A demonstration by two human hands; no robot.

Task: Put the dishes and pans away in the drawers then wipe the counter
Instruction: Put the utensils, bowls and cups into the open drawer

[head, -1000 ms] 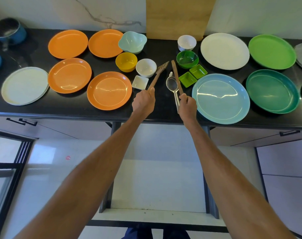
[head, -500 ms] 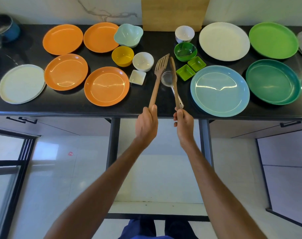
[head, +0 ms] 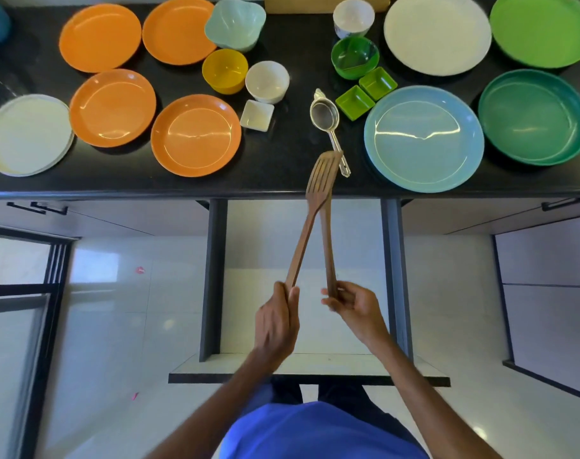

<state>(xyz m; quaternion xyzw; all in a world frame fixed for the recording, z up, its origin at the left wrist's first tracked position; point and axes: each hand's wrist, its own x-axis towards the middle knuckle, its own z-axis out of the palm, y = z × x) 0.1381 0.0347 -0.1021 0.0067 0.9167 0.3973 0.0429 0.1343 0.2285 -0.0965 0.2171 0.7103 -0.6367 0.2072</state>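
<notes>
My left hand [head: 277,323] grips the handle end of a slotted wooden spatula [head: 320,180]. My right hand [head: 354,308] grips the handle of a second, plain wooden spatula [head: 326,246]. Both utensils are lifted off the black counter [head: 282,160], held in front of its edge, and their heads overlap. A metal strainer [head: 325,115] lies on the counter just beyond them. Several orange plates [head: 196,135] lie at left; a light blue plate [head: 424,139] and a dark green plate [head: 533,117] lie at right.
Bowls stand mid-counter: yellow [head: 225,71], white [head: 267,81], pale blue [head: 235,24], green [head: 354,57]. Two small green square dishes [head: 354,102] and a white one [head: 257,115] sit near the strainer. White plates [head: 27,134] [head: 437,33] and a bright green plate [head: 541,29] lie further out. Drawer handles [head: 561,204] [head: 37,208] show below the counter.
Both hands pulled back from the counter toward my body, lifting the two wooden spatulas off it. The strainer stayed on the counter. The view has tilted further down.
</notes>
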